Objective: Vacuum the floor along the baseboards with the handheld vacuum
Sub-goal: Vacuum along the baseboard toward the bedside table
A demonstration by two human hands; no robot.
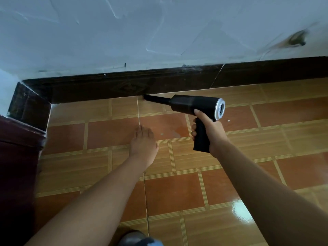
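Plainly, the black pistol-shaped plastic handheld vacuum [193, 104] is a light thing. The right hand [209, 132] carries it alone at arm's length, fingers and thumb wrapped round the stubby black grip [201, 139] below the barrel. It looks stiff and hard-shelled, with a smooth matte body that could slide in a damp palm. So the grip is the place to hold it, close up under the barrel. I would not take it by the silver-ringed rear cap [220, 109] or by the thin nozzle.

That slim black crevice nozzle [156, 99] points to about ten o'clock from the barrel. Its tip sits right in the seam where the dark brown wooden baseboard [106, 89] meets the glossy orange-and-tan tiled floor [177, 192]. Narrow as it is, I judge it the part likeliest to flex or pop off if jammed into the seam, so a light touch would suit.

At about seven o'clock from the nozzle tip the left hand [143, 141] lies flat on the tiles, fingers straight, holding nothing, seemingly propping the person. A small white speck [228, 120] lies at three o'clock of the vacuum, just past the rear cap. Another pale speck [161, 134] lies between the two hands. At twelve o'clock rises the scuffed white plaster wall [159, 32]. At nine o'clock stands a dark red wooden cabinet [17, 148].
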